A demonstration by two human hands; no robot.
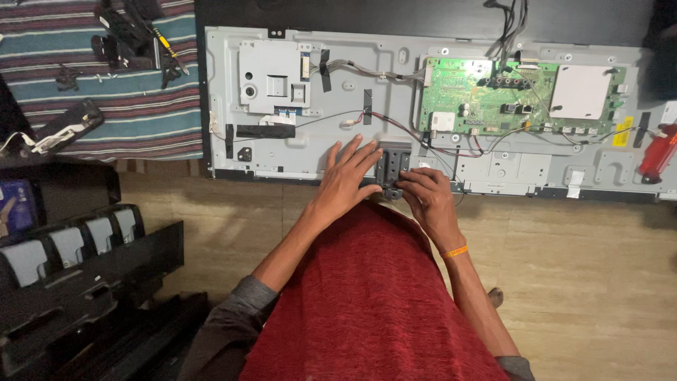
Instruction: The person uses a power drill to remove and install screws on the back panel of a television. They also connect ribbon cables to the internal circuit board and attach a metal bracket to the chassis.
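Note:
A flat screen set lies face down on the floor with its back cover off, so the grey metal chassis is bare. My left hand rests flat on the chassis near its lower edge, fingers spread, holding nothing. Just to its right sits a dark grey stand bracket with several holes. My right hand has its fingers curled on the bracket's lower edge; an orange band is on that wrist. Thin red and black wires run above the bracket.
A green circuit board with a white shield sits at upper right, a grey metal box at upper left. A red tool lies far right. Tools rest on striped cloth. A black plastic cover lies lower left.

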